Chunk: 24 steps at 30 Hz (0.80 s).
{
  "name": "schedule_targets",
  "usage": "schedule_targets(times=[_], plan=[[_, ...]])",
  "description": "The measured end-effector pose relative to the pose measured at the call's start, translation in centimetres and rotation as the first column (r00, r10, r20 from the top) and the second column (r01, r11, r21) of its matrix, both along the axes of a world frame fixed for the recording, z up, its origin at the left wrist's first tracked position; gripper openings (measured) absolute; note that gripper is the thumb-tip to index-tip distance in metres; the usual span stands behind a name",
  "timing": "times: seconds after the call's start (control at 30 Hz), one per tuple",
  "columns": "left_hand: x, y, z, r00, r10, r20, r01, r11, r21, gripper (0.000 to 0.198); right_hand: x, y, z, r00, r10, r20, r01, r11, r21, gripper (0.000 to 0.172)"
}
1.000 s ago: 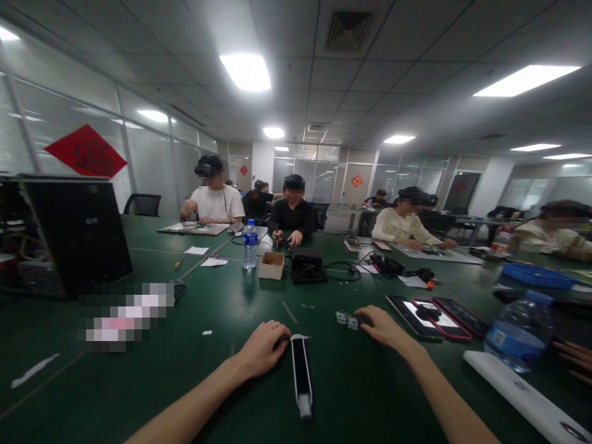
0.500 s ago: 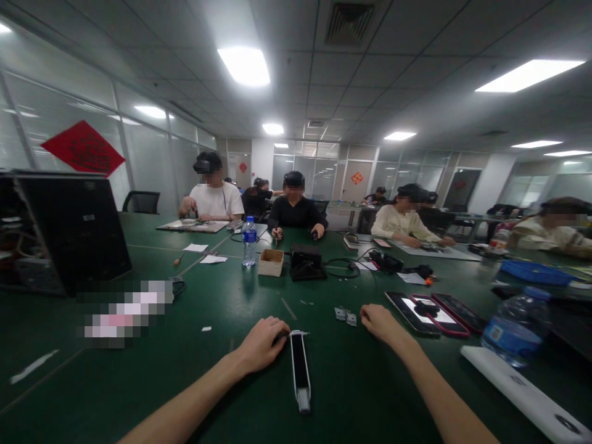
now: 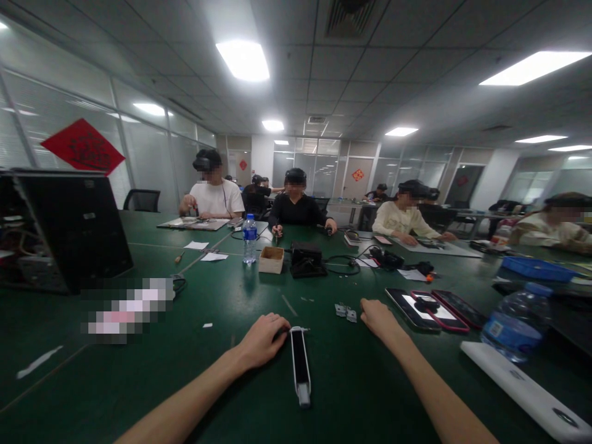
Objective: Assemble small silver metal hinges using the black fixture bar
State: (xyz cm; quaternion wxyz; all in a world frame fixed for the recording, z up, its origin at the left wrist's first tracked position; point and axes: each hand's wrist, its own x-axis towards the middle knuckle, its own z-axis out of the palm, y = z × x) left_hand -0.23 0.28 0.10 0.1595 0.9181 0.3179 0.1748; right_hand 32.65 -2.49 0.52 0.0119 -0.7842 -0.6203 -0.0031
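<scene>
My left hand rests on the green table with its fingers curled, touching the top end of a long black and white device that lies lengthwise in front of me. My right hand lies knuckles up just right of two small grey metal parts. Its fingers are bent under and hidden, and I cannot see anything in them.
Three phones lie right of my right hand. A water bottle and a white slab sit at the right. A black monitor stands at the left. A bottle, a cardboard box and a black unit stand mid-table. Several people sit across.
My right hand has drawn back slightly from the small metal parts, which stay on the table. My left hand has not moved. The person in black across has spread their arms.
</scene>
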Motion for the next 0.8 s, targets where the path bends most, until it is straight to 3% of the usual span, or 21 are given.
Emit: schedule_targets(times=[0.27, 0.5, 0.8], plan=[[-0.07, 0.4, -0.57, 1.0, -0.015, 0.004, 0.015, 1.0, 0.022, 0.019, -0.53, -0.41, 0.11, 1.0, -0.021, 0.006, 0.021, 1.0, 0.022, 0.023], [0.25, -0.12, 0.33, 1.0, 0.0, -0.023, 0.001, 1.0, 0.03, 0.019, -0.5, -0.59, 0.04, 0.999, -0.043, 0.02, 0.042, 0.998, 0.038, 0.022], [0.18, -0.07, 0.4, 1.0, -0.007, -0.01, 0.007, 1.0, 0.02, 0.02, -0.12, -0.7, 0.01, 0.999, -0.047, -0.002, 0.048, 0.997, 0.061, 0.028]])
